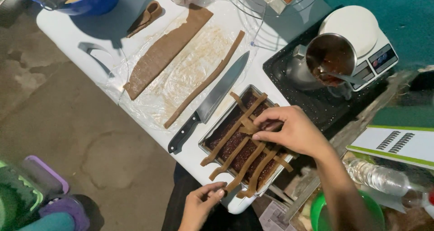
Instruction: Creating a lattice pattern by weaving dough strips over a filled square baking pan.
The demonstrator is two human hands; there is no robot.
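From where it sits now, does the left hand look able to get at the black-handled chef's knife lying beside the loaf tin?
Probably yes. The left hand is at the near end of the rectangular metal loaf tin, and the black-handled chef's knife lies uncovered on the white table, handle toward it, with nothing between.

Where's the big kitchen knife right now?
The knife lies diagonally on the white table near the middle of the head view, between a long dough strip and the baking pan, untouched by either hand.
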